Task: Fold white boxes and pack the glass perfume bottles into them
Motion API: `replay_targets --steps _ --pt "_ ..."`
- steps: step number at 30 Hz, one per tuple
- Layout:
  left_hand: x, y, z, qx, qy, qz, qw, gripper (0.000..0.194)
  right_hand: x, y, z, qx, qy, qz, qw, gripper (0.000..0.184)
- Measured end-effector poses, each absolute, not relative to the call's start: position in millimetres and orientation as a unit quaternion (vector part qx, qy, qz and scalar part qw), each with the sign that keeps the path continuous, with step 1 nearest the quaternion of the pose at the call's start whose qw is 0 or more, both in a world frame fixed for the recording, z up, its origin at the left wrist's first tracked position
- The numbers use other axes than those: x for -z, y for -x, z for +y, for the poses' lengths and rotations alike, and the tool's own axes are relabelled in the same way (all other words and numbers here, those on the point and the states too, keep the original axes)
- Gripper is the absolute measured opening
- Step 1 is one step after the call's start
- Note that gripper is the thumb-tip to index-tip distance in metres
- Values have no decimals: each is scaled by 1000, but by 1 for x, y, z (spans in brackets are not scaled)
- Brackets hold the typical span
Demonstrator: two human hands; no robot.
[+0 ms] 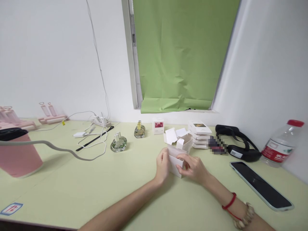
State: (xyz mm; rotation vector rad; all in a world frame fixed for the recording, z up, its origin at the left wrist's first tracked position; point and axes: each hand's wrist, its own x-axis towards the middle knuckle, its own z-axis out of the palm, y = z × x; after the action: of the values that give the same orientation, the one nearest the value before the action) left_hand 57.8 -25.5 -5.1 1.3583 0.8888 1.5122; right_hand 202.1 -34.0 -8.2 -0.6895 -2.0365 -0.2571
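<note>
A small white cardboard box (175, 166) stands on the table in front of me, its top open. My left hand (163, 165) is wrapped around its left side. With thumb and fingers, my right hand (193, 168) grips the box's upper right edge. Right behind it is another white box (185, 144) with raised flaps, partly hidden by the first. Two glass perfume bottles, a nearer one (118, 143) and a gold-necked one (140, 131), stand to the left. Farther back is a closed white box (158, 126) with a pink picture.
Stacked flat white boxes (200, 134) lie at the back right, beside a black headset (240, 144). A phone (261, 186) and a water bottle (281, 144) are on the right. Cables (101, 141), a power strip (101, 121) and a pink cup (20, 157) occupy the left.
</note>
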Motion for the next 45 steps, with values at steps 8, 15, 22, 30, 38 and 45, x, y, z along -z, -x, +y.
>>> replay_targets --steps 8,15,22,30,38,45 --pt "3 -57 -29 -613 -556 364 427 32 10 -203 -34 106 282 -827 474 26" --pt "14 -60 -30 -606 -548 290 498 45 14 -206 -32 78 316 -786 526 35" --pt "17 -59 -37 -530 -671 270 442 46 19 -210 -28 91 310 -725 608 30" --pt "25 -57 -30 -489 -759 261 341 45 21 -214 -25 20 325 -713 621 44" --pt "22 -55 -35 -493 -774 289 271 47 11 -209 -32 60 352 -715 601 47" --pt "22 -55 -34 -509 -794 286 170 61 8 -206 -33 -20 331 -744 580 72"
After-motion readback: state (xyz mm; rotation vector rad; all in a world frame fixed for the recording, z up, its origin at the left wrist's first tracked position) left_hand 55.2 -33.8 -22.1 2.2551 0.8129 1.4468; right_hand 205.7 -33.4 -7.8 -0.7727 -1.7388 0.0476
